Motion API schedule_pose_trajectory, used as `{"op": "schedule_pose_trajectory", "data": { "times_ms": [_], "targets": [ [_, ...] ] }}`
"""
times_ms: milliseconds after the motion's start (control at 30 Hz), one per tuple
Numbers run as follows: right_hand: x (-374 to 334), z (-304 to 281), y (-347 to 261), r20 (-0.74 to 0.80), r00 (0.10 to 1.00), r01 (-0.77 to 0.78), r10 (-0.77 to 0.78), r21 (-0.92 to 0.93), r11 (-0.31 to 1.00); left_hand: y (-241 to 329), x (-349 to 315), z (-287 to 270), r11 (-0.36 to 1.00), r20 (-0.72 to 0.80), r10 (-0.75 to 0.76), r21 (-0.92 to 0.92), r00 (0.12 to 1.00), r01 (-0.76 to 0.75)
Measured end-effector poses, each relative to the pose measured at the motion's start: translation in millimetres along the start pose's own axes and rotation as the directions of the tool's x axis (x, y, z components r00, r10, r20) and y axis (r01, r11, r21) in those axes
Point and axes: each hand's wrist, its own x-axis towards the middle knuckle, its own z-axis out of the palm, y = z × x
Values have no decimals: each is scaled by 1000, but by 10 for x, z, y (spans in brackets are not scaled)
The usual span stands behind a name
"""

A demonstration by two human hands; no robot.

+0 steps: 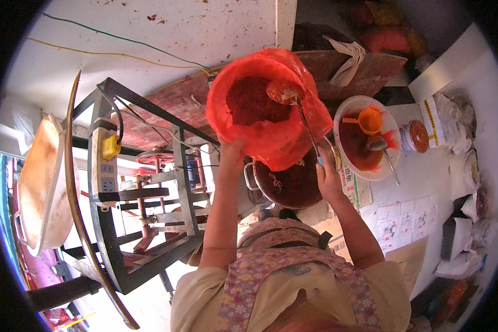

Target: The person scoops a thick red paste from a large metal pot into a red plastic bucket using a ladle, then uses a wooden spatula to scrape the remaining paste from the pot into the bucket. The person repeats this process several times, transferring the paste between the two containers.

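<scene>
The red plastic bag (265, 145) is the landmark here, held with its round mouth opened upward and dark red, crumbly-looking food (249, 105) inside; whether a bowl supports it underneath cannot be made out. The left hand (231, 150) grasps the bag at its lower-left edge, with most of the fingers hidden behind the film. The right hand (328, 176), just beyond the bag's lower-right side, is closed around the blue grip of a long-handled metal ladle (285, 92).

The ladle's long axis slants from that grip up and leftward across the bag's right side, so its coated bowl lies over the right half of the bag's mouth, ahead and to the left of the right hand. The left hand is thus the nearer one to the bag's edge, while the right works at the ladle's full length.

Directly on the body side of the bag, between the two forearms, sits a dark-bottomed, two-handled pot (293, 195). To the bag's right, a white basin (357, 104) holds reddish sauce, an orange scoop (370, 120) and a second ladle (377, 143).
</scene>
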Motion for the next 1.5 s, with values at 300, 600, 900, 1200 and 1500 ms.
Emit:
{"op": "schedule_pose_trajectory", "data": {
  "times_ms": [300,600,900,1200,1500],
  "targets": [
    [-410,30,62,120,983,-142,141,3,990,-229,-271,-217,976,108,-216,27,970,214],
    [-542,-102,-112,-15,987,-153,158,175,973,21,-195,-324,880,189,-457,242,869,410],
    [85,423,-59,-399,842,-201,363,392,898,220,-184,-286,833,186,-519,330,834,445],
    [1662,488,-54,-547,773,-44,321,459,887,-63,-182,-173,969,16,-240,-54,971,240],
    [2047,251,-151,-176,874,-270,453,599,754,291,350,84,912,-226,370,273,901,-306]
  ]
}}
